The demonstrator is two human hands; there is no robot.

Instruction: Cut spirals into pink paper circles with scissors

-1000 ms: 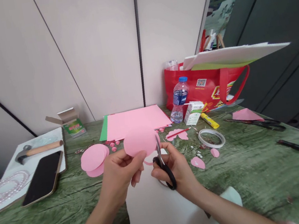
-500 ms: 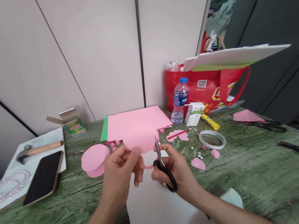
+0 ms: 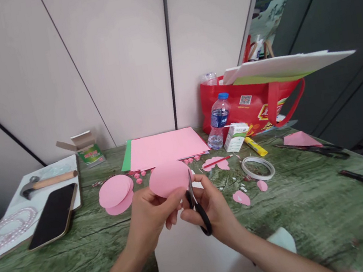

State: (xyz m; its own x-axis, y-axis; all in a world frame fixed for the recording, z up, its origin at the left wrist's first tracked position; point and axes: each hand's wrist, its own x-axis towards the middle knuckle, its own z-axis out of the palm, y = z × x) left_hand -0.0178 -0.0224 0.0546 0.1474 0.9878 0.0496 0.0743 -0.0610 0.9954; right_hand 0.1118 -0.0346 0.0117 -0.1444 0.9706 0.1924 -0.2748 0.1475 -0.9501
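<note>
- From where I stand, the green table (image 3: 319, 210) is the biggest thing here, scattered with paper bits.
- At its back right stands a red bag (image 3: 250, 113), white sheets jutting from its top.
- Pink sheets (image 3: 167, 147) lie flat towards the wall, a green edge peeking out on the left.
- The left hand (image 3: 148, 218) pinches a paper disc between thumb and fingers.
- The right hand (image 3: 219, 213) has its fingers in the handles of some scissors.
- That pink disc (image 3: 170, 179) is held up above the table, between the hands.
- The black-handled scissors (image 3: 200, 209) have their blades at the disc's right edge.
- Off to the right lies a tape roll (image 3: 262, 177).
- Little pink balls (image 3: 138, 181) sit near the sheets.
</note>
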